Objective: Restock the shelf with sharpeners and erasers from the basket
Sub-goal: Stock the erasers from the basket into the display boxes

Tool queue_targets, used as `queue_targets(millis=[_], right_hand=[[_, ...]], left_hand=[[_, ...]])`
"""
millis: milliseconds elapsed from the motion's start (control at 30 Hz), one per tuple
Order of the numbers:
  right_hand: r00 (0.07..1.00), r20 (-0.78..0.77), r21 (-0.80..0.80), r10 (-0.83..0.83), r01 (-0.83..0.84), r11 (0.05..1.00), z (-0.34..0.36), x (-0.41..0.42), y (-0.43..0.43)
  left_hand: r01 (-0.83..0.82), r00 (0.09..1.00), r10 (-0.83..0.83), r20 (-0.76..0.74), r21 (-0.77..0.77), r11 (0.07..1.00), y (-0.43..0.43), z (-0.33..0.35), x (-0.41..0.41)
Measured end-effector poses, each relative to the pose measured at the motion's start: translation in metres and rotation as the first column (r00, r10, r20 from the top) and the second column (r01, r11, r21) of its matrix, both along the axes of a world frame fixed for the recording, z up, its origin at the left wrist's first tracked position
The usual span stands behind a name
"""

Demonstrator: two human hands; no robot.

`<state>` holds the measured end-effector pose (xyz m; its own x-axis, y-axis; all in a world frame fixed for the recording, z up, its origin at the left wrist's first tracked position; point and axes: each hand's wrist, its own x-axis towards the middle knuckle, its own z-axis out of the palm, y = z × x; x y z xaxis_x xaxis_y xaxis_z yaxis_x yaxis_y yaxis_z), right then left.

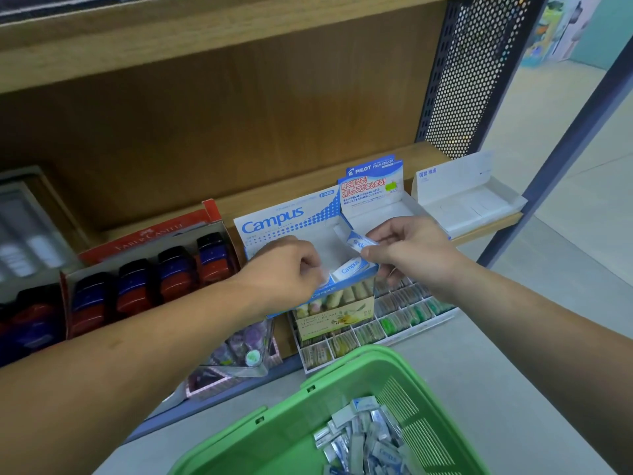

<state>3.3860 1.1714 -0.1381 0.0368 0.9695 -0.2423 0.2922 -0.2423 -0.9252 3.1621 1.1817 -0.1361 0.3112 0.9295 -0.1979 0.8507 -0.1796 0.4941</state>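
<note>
My right hand [407, 250] pinches a Campus eraser [358, 242], held over the open display box [284, 217]. My left hand [287, 269] is curled against the end of a second eraser [351, 269] lying in that box, just beneath the right; I cannot tell whether it grips it. The green basket [281, 440] sits below both hands.

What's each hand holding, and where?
Right hand pinches an eraser by its right end. Left hand touches the end of a second eraser; grip unclear.

Both arms reach forward, left hand [291, 265] and right hand [407, 255] close together, fingers curled.
</note>
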Motion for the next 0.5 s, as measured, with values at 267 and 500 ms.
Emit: queue_targets(millis=[267, 500], right_hand=[[0.999, -0.025, 0.029, -0.047, 0.047, 0.998, -0.001, 0.002, -0.002], [0.999, -0.03, 0.034, -0.014, 0.015, 0.999, 0.001, 0.002, -0.006]], left_hand=[[0.083, 0.996, -0.083, -0.022, -0.008, 0.997, 0.004, -0.018, 0.035], [-0.014, 0.983, 0.042, 0.176, -0.155, 0.988, -0.002, -0.006, 0.041]])
